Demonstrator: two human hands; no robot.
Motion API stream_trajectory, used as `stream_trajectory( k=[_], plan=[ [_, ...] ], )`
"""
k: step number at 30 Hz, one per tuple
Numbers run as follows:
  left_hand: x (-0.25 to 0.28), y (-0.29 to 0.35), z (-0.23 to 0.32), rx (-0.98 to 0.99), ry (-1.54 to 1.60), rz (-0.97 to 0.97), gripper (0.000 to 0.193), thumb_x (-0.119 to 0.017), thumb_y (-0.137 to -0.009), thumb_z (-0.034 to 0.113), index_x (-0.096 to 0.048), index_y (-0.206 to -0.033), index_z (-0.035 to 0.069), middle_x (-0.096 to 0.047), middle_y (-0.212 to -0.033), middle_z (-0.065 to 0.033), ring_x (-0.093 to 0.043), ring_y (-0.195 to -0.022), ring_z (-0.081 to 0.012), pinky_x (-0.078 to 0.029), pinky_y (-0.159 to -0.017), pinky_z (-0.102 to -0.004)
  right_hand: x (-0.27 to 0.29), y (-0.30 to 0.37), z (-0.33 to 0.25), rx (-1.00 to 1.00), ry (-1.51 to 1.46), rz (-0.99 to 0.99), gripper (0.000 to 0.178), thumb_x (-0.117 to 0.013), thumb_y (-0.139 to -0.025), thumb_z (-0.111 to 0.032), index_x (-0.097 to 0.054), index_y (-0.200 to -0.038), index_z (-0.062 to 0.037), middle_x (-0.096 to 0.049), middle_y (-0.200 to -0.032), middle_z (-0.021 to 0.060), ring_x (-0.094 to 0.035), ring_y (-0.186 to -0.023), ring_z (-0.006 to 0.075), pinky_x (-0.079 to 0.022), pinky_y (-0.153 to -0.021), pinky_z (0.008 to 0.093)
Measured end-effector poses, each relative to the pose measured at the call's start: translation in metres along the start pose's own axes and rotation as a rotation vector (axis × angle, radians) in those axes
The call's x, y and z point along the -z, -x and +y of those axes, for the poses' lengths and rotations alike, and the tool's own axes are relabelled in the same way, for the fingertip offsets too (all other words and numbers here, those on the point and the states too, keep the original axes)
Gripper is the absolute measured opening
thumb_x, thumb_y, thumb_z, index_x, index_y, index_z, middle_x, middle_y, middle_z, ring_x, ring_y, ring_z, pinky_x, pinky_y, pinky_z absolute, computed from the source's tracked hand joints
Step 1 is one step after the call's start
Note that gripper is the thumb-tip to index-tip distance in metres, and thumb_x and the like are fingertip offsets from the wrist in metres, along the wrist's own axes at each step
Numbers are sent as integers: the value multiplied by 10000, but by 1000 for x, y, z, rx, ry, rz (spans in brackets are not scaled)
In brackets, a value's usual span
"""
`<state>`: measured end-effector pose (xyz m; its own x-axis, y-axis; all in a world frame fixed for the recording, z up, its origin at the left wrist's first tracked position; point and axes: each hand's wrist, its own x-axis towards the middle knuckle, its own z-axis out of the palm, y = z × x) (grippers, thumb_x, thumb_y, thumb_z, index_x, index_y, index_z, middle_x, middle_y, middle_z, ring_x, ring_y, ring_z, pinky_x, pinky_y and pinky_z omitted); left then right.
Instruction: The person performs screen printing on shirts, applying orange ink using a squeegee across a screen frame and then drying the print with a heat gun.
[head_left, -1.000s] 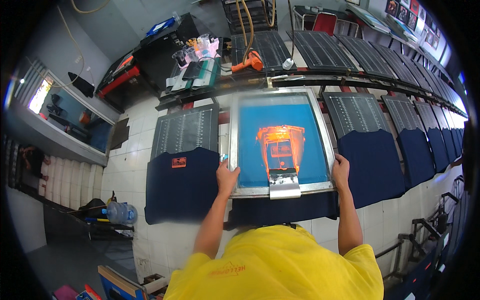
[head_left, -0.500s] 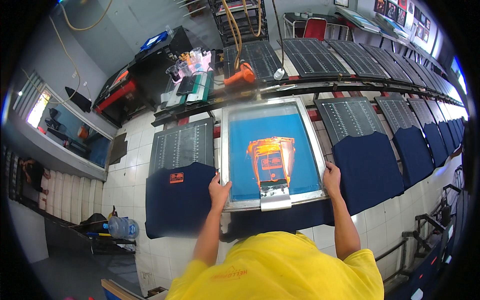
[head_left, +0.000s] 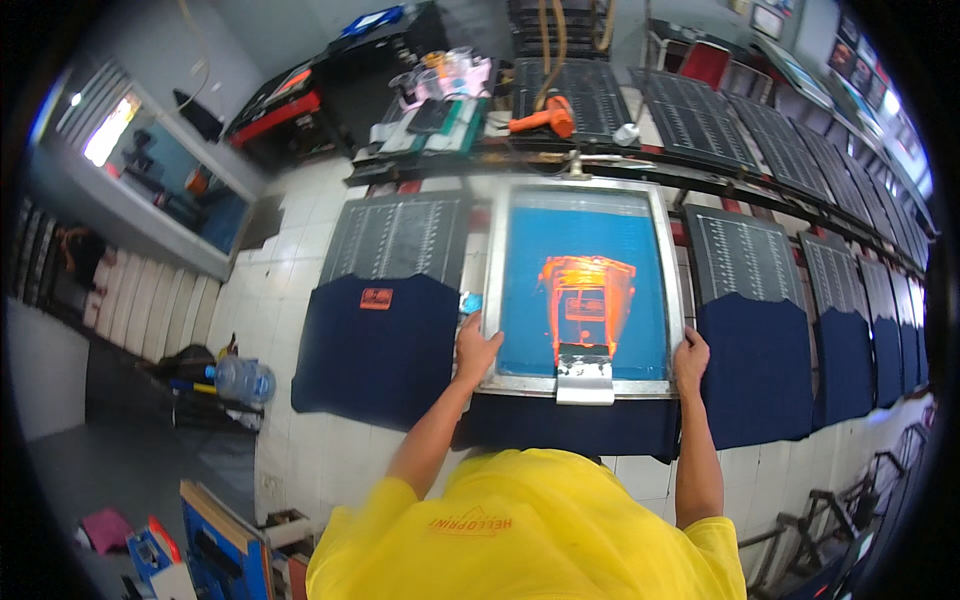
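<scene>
A screen-printing frame [head_left: 494, 262] with blue mesh lies in front of me, over a dark navy shirt [head_left: 570, 420] that shows along its near edge. Bright orange ink [head_left: 622, 290] is smeared on the mesh around a rectangular design. A metal-handled squeegee [head_left: 585, 388] rests on the near end of the ink, overlapping the near rail; neither hand touches it. My left hand [head_left: 478, 350] is closed on the frame's left rail near the front corner. On the right rail, my right hand [head_left: 691, 360] grips at about the same height.
To the left, a navy shirt [head_left: 375, 350] with a small orange print lies on a board. More shirted boards run right, beginning with a navy shirt [head_left: 757, 365]. Beyond a dark rail lie an orange heat gun [head_left: 548, 118] and cups on a cluttered stand. A water bottle [head_left: 243, 380] stands left.
The view has turned left, so the scene sits further right. In the picture the frame now looks straighter, less slanted. Both hands keep hold of its sides, and the squeegee stays on the mesh.
</scene>
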<state>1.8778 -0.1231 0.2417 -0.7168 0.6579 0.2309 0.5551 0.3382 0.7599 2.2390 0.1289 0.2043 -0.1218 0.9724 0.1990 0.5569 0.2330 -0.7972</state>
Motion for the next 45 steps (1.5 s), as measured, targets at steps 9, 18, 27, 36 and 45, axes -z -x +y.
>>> stream_trajectory(
  k=[9, 18, 27, 36, 45],
  plan=[
    [2, 3, -19, 73, -62, -116, 613, -758, -810, 212, -550, -1293, -103, -545, -1360, -293, -520, -1284, -411, -428, -1077, -415, -2, -6, -8, 6, 54, -53, 398, -479, -854, -30, -660, -1185, 95, -708, -1102, 253, -691, -1023, 324, -505, -941, 367],
    [98, -39, -70, 46, 30, 56, 360, -680, -911, 257, -693, -1119, -37, -687, -1166, -219, -650, -1116, -361, -496, -979, -405, 15, -12, 14, 66, 95, 3, 329, -545, -944, -79, -652, -1241, 14, -674, -1202, 186, -643, -1124, 299, -482, -975, 367],
    [237, -121, -196, -95, -279, 192, 216, -631, -934, 177, -737, -1005, 3, -720, -1048, -183, -673, -996, -360, -515, -909, -425, 36, 55, -77, 148, 80, 174, 305, -517, -991, -42, -616, -1275, 10, -644, -1233, 131, -624, -1122, 238, -488, -944, 344],
    [249, -179, -248, 2, -550, -6, 223, -736, -867, 201, -716, -1056, 84, -650, -1078, -117, -589, -1088, -333, -447, -913, -496, 9, 129, -177, 262, 214, 138, 291, -489, -1009, -8, -603, -1274, 29, -639, -1253, 129, -617, -1148, 225, -481, -966, 334],
    [257, -195, -254, -2, -564, -119, 140, -703, -900, 183, -651, -971, 74, -661, -1005, -125, -612, -1011, -344, -383, -889, -507, -11, 159, -223, 265, 229, 116, 318, -502, -966, 26, -617, -1263, 19, -631, -1272, 137, -589, -1199, 262, -450, -1002, 362]
  ],
)
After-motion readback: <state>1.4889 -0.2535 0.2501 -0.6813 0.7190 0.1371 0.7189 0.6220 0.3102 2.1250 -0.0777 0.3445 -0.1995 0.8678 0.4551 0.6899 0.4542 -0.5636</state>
